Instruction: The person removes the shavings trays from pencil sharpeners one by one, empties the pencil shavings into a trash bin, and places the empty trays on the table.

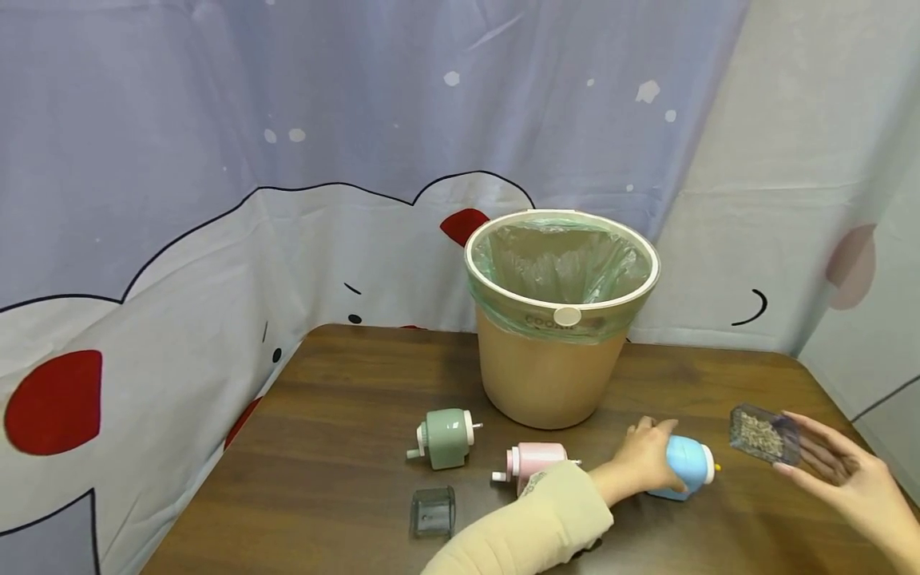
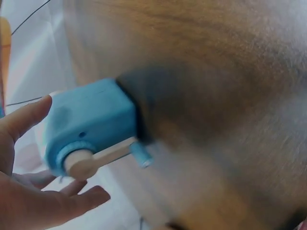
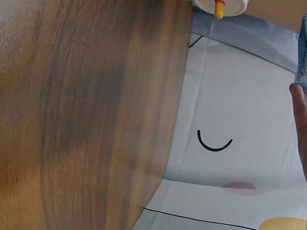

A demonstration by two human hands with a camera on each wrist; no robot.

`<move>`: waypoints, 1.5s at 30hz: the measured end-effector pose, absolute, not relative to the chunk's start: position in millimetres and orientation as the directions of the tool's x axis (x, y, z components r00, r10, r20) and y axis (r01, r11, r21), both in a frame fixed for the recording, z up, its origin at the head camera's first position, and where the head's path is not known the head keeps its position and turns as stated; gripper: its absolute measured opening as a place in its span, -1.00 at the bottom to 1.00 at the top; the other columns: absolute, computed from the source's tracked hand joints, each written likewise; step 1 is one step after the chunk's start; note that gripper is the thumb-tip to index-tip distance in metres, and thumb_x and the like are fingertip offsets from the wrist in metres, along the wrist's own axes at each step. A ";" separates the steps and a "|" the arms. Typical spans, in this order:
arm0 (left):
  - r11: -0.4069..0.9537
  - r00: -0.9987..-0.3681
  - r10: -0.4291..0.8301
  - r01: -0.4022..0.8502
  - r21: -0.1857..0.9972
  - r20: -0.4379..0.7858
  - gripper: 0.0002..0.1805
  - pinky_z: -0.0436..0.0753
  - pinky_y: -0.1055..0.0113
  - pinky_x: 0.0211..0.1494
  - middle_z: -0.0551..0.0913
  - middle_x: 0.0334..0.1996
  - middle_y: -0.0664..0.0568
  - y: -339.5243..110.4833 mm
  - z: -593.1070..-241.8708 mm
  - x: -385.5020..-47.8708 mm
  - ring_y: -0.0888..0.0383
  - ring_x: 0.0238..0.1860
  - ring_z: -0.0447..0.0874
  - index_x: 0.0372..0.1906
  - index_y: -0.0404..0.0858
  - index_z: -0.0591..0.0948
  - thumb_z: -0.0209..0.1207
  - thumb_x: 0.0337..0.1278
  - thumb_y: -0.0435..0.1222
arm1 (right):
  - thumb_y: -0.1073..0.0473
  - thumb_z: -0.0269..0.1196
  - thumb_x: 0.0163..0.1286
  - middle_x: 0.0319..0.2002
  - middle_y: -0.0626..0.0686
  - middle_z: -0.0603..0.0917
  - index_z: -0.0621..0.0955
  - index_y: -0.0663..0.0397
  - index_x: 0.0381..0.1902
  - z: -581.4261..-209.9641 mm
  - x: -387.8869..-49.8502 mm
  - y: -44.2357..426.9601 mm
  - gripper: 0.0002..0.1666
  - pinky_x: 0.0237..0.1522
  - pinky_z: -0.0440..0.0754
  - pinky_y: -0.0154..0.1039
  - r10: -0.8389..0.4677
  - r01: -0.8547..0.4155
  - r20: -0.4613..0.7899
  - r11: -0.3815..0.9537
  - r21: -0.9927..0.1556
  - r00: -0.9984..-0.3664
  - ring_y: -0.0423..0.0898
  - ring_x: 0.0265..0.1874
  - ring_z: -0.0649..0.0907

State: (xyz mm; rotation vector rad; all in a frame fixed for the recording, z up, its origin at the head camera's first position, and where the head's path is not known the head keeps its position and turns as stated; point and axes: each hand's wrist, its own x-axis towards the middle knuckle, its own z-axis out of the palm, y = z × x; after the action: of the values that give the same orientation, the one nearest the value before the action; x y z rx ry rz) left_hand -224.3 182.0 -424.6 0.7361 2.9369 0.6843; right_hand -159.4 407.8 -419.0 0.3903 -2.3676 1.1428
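At the right of the table my left hand (image 1: 642, 459) grips a blue crank pencil sharpener (image 1: 688, 463). In the left wrist view, the thumb is at one side of the sharpener (image 2: 96, 115) and the fingers at the other; its crank handle (image 2: 115, 152) faces the camera. A yellow tip sticks out of its white end. Further right, my right hand (image 1: 851, 483) pinches a see-through shavings drawer (image 1: 762, 434) between thumb and fingers, above the table. Pale shavings lie in it. Only a sliver of the drawer (image 3: 302, 57) shows in the right wrist view.
A tan bin (image 1: 553, 375) with a green liner stands behind the hands. A green sharpener (image 1: 446, 439), a pink sharpener (image 1: 541, 454) partly behind the left sleeve (image 1: 532, 523), and a dark see-through drawer (image 1: 434, 515) are on the wooden table (image 1: 345, 415). Curtains hang around it.
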 end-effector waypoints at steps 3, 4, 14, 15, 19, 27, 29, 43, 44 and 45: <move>0.782 -0.874 0.479 0.468 0.412 0.083 -0.09 0.48 0.52 -0.17 0.50 0.09 0.17 168.8 -414.5 -222.8 0.27 -0.05 0.49 0.27 0.10 0.41 0.51 -0.40 0.02 | 0.62 0.27 0.03 0.18 -0.50 0.35 0.30 0.28 0.33 -420.9 -158.8 405.2 -0.14 -0.06 0.37 -0.77 -0.051 -0.445 0.534 0.622 -0.644 -0.844 -0.70 0.02 0.42; 0.773 -0.866 0.493 0.481 0.413 0.085 -0.10 0.49 0.52 -0.16 0.49 0.10 0.17 162.7 -409.8 -222.0 0.27 -0.04 0.50 0.27 0.09 0.40 0.50 -0.36 0.03 | 0.61 0.27 0.04 0.18 -0.50 0.35 0.29 0.27 0.34 -421.5 -158.6 404.1 -0.13 -0.06 0.36 -0.78 -0.052 -0.443 0.533 0.626 -0.642 -0.845 -0.70 0.02 0.41; 0.641 -0.790 0.583 0.592 0.488 0.192 -0.20 0.49 0.43 0.09 0.49 0.15 0.10 93.2 -377.5 -215.8 0.23 0.09 0.52 0.32 0.00 0.37 0.40 -0.12 -0.07 | 0.58 0.28 0.05 0.15 -0.52 0.34 0.29 0.28 0.33 -419.9 -159.7 395.1 -0.15 -0.06 0.36 -0.78 -0.058 -0.443 0.534 0.637 -0.631 -0.844 -0.71 0.00 0.41; 0.631 -0.789 0.577 0.594 0.499 0.209 -0.22 0.49 0.42 0.11 0.50 0.15 0.09 87.4 -376.7 -216.3 0.22 0.10 0.52 0.32 0.00 0.37 0.40 -0.11 -0.08 | 0.59 0.28 0.05 0.15 -0.51 0.36 0.30 0.29 0.33 -419.1 -160.3 393.9 -0.16 -0.06 0.37 -0.77 -0.058 -0.445 0.534 0.631 -0.635 -0.843 -0.70 0.00 0.42; 0.573 -0.777 0.576 0.604 0.554 0.252 -0.26 0.49 0.37 0.16 0.49 0.17 0.06 64.7 -374.9 -219.2 0.18 0.16 0.50 0.32 -0.05 0.36 0.36 -0.03 -0.12 | 0.65 0.26 0.02 0.15 -0.47 0.40 0.33 0.37 0.29 -416.5 -161.9 388.0 -0.18 -0.06 0.41 -0.73 -0.055 -0.458 0.538 0.602 -0.654 -0.841 -0.64 0.01 0.47; 0.529 -0.751 0.593 0.636 0.562 0.291 -0.39 0.50 0.25 0.18 0.53 0.15 0.03 13.1 -381.7 -225.2 0.11 0.17 0.50 0.27 -0.14 0.41 0.27 0.11 -0.12 | 0.71 0.25 -0.05 0.16 -0.43 0.44 0.35 0.40 0.26 -417.9 -161.5 374.5 -0.17 -0.05 0.43 -0.71 -0.050 -0.493 0.571 0.571 -0.657 -0.819 -0.60 0.00 0.51; 0.529 -0.764 0.570 0.622 0.577 0.302 -0.40 0.51 0.21 0.18 0.54 0.14 0.01 0.2 -383.4 -224.7 0.09 0.17 0.50 0.27 -0.15 0.42 0.27 0.11 -0.14 | 0.73 0.24 -0.06 0.16 -0.41 0.45 0.35 0.43 0.25 -417.8 -161.2 370.1 -0.17 -0.04 0.43 -0.70 -0.043 -0.505 0.582 0.551 -0.664 -0.812 -0.57 0.01 0.52; 0.566 -0.878 0.338 0.477 0.673 0.339 -0.48 0.50 -0.01 0.15 0.58 0.08 -0.03 -101.8 -406.0 -199.2 -0.03 0.15 0.52 0.18 -0.21 0.50 0.28 0.08 -0.22 | 0.70 0.26 -0.05 0.10 -0.41 0.50 0.38 0.51 0.18 -416.3 -160.7 327.2 -0.26 -0.05 0.46 -0.67 -0.020 -0.498 0.571 0.514 -0.699 -0.821 -0.55 -0.02 0.54; 0.569 -0.887 0.316 0.461 0.681 0.336 -0.48 0.51 0.00 0.13 0.58 0.08 -0.02 -107.1 -407.3 -197.3 -0.02 0.14 0.53 0.18 -0.20 0.50 0.29 0.07 -0.23 | 0.68 0.27 -0.04 0.09 -0.43 0.50 0.39 0.49 0.18 -415.7 -159.7 324.7 -0.26 -0.05 0.46 -0.67 -0.014 -0.485 0.563 0.527 -0.698 -0.826 -0.56 -0.02 0.54; 0.571 -0.896 0.293 0.444 0.691 0.334 -0.48 0.51 0.00 0.13 0.59 0.07 -0.01 -112.2 -408.3 -195.5 -0.02 0.14 0.53 0.17 -0.20 0.51 0.30 0.05 -0.25 | 0.67 0.28 -0.03 0.09 -0.44 0.49 0.39 0.48 0.18 -415.1 -159.0 322.2 -0.27 -0.06 0.46 -0.67 -0.011 -0.472 0.555 0.539 -0.697 -0.832 -0.57 -0.03 0.53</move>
State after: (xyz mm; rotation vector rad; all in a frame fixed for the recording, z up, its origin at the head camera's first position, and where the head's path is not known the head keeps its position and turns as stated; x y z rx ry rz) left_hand -195.5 -112.2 -408.3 0.6979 2.9429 1.3797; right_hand -159.0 322.2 -415.1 0.3908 -2.2855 1.2457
